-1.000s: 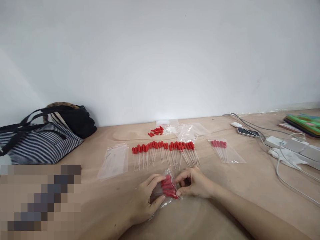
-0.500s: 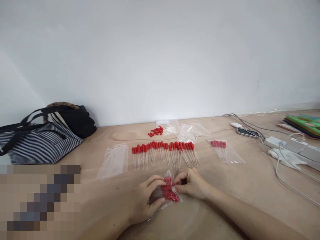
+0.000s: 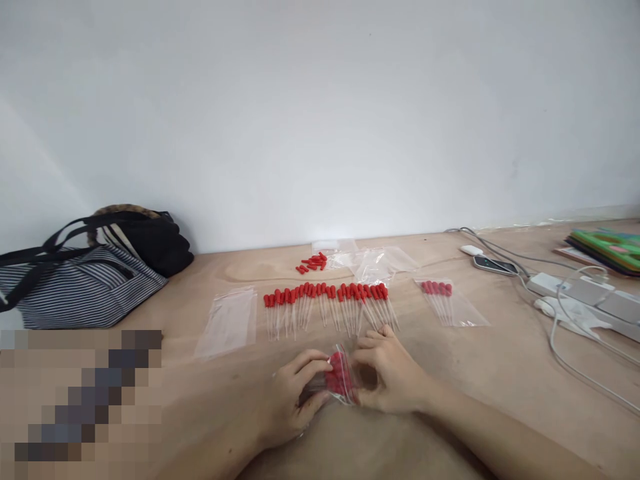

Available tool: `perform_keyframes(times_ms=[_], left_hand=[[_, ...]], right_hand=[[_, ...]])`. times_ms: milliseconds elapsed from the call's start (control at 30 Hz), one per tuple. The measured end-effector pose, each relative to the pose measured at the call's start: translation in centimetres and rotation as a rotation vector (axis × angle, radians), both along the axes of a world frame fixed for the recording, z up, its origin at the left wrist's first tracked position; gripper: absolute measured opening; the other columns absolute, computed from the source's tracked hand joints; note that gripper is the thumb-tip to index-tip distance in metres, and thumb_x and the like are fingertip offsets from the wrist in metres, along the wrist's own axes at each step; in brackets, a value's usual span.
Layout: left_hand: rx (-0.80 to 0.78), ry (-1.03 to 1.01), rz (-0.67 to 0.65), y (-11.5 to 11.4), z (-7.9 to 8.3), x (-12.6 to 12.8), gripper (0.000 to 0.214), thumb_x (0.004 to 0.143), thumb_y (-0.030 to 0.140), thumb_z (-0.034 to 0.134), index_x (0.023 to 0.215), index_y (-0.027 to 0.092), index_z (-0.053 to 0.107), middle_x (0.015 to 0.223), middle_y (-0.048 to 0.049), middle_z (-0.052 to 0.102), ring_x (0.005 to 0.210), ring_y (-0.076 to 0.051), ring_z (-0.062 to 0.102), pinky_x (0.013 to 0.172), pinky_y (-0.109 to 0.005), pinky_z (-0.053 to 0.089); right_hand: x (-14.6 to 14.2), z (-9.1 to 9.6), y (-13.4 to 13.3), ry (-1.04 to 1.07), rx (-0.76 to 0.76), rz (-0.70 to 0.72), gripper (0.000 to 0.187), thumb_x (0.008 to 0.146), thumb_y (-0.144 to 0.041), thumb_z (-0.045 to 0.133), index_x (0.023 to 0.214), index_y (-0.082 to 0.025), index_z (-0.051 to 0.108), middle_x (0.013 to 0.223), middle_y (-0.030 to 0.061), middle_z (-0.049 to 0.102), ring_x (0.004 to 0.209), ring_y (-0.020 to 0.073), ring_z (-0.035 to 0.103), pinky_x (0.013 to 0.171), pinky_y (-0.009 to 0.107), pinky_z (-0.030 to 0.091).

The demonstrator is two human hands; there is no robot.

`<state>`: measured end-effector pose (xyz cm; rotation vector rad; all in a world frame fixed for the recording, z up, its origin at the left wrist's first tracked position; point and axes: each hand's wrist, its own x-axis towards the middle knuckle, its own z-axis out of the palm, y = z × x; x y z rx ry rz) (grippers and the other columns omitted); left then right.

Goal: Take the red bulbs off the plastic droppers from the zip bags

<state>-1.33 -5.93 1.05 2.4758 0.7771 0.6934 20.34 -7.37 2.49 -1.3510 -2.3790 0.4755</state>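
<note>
Both my hands hold a small clear plastic bag [image 3: 338,380] packed with red-capped droppers, low over the wooden table [image 3: 500,373]. My left hand [image 3: 293,400] grips the bag's left side with curled fingers. My right hand [image 3: 387,377] pinches its right edge. Just beyond my hands lies a long row of loose red-capped glass droppers [image 3: 327,308]. A filled bag of droppers [image 3: 445,301] lies to the right of the row, and an empty clear bag [image 3: 227,321] to its left.
Loose red caps [image 3: 311,263] and crumpled clear bags [image 3: 377,261] lie near the wall. A striped tote bag [image 3: 75,280] sits at the left. Cables, a phone [image 3: 495,265], a power strip [image 3: 585,297] and coloured books [image 3: 607,247] crowd the right side.
My right hand has shifted slightly forward and closed in on the bag's right edge. The bag has turned a little between my hands. The left hand has barely moved.
</note>
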Motion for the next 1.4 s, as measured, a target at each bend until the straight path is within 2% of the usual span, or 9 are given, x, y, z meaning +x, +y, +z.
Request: perform_keyframes(times_ms=[100,167,400,533,667,867,1133,1300,1400], left_hand=[[0.026,0.007,0.020,0.3,-0.2,-0.2,0.029,0.078,0.017,0.053,0.106,0.021,0.051,0.108,-0.0067,0.056,0.097,-0.018,0.056,0.083,-0.030,0.047],[0.033,0.011,0.029,0.4,-0.2,-0.3,0.028,0.078,0.016,0.053,0.106,0.021,0.051,0.108,-0.0064,0.056,0.097,-0.017,0.056,0.084,-0.030,0.047],[0.070,0.013,-0.004,0.4,-0.4,-0.3,0.024,0.081,0.016,0.049,0.104,0.021,0.051,0.107,-0.0059,0.056,0.097,-0.016,0.056,0.083,-0.028,0.047],[0.079,0.018,0.022,0.4,-0.4,-0.4,0.025,0.082,0.015,0.048,0.106,0.022,0.051,0.107,-0.0058,0.057,0.097,-0.016,0.057,0.084,-0.028,0.047],[0.083,0.020,0.033,0.4,-0.2,-0.4,0.025,0.081,0.016,0.048,0.105,0.021,0.052,0.106,-0.0057,0.058,0.096,-0.016,0.057,0.083,-0.028,0.048],[0.067,0.009,0.011,0.3,-0.1,-0.3,0.023,0.082,0.017,0.047,0.105,0.021,0.053,0.106,-0.0061,0.058,0.095,-0.016,0.057,0.082,-0.028,0.048],[0.041,0.045,0.006,0.4,-0.1,-0.5,0.025,0.082,0.017,0.048,0.106,0.022,0.052,0.109,-0.0060,0.056,0.098,-0.016,0.056,0.085,-0.029,0.047],[0.052,0.018,-0.005,0.4,0.0,-0.3,0.024,0.082,0.015,0.048,0.105,0.021,0.052,0.107,-0.0060,0.057,0.096,-0.016,0.057,0.083,-0.028,0.047],[0.054,0.011,-0.004,0.4,0.0,-0.3,0.023,0.082,0.015,0.048,0.104,0.021,0.053,0.106,-0.0058,0.057,0.095,-0.016,0.057,0.082,-0.028,0.048]], right_hand=[[0.3,-0.1,0.0,-0.059,0.094,0.047,0.019,0.068,-0.040,0.061,0.070,-0.021,0.061,0.068,-0.0009,0.057,0.072,0.0145,0.046,0.069,0.031,0.021],[0.6,-0.3,0.3,-0.069,0.097,0.083,0.019,0.071,-0.039,0.059,0.067,-0.021,0.061,0.067,-0.0013,0.057,0.072,0.0139,0.046,0.069,0.031,0.020],[0.5,-0.6,0.5,0.008,0.037,0.106,0.018,0.057,-0.029,0.067,0.066,-0.019,0.056,0.069,-0.0048,0.059,0.069,0.0116,0.047,0.068,0.029,0.021],[-0.3,-0.9,-0.2,-0.001,0.141,0.065,0.009,0.066,-0.026,0.057,0.069,-0.018,0.055,0.068,-0.0020,0.059,0.070,0.0131,0.047,0.068,0.030,0.021],[-0.7,-1.4,-0.4,-0.038,0.229,0.055,0.011,0.075,-0.028,0.049,0.075,-0.018,0.056,0.071,0.0004,0.059,0.072,0.0142,0.047,0.068,0.031,0.020],[-1.1,-1.1,-0.2,-0.082,0.113,0.048,0.016,0.069,-0.033,0.056,0.073,-0.018,0.053,0.071,-0.0013,0.059,0.074,0.0147,0.048,0.068,0.030,0.021],[-0.7,-0.6,-0.1,-0.177,0.137,0.054,0.012,0.076,-0.028,0.050,0.074,-0.017,0.050,0.077,0.0016,0.059,0.077,0.0155,0.048,0.070,0.031,0.022],[-0.6,-0.6,-0.1,-0.169,0.088,0.043,0.021,0.071,-0.038,0.059,0.071,-0.018,0.052,0.076,0.0001,0.061,0.078,0.0165,0.048,0.070,0.032,0.021],[-1.0,-0.9,-0.2,-0.129,0.064,0.002,0.018,0.072,-0.034,0.058,0.070,-0.018,0.053,0.075,0.0003,0.061,0.078,0.0164,0.048,0.069,0.032,0.021]])
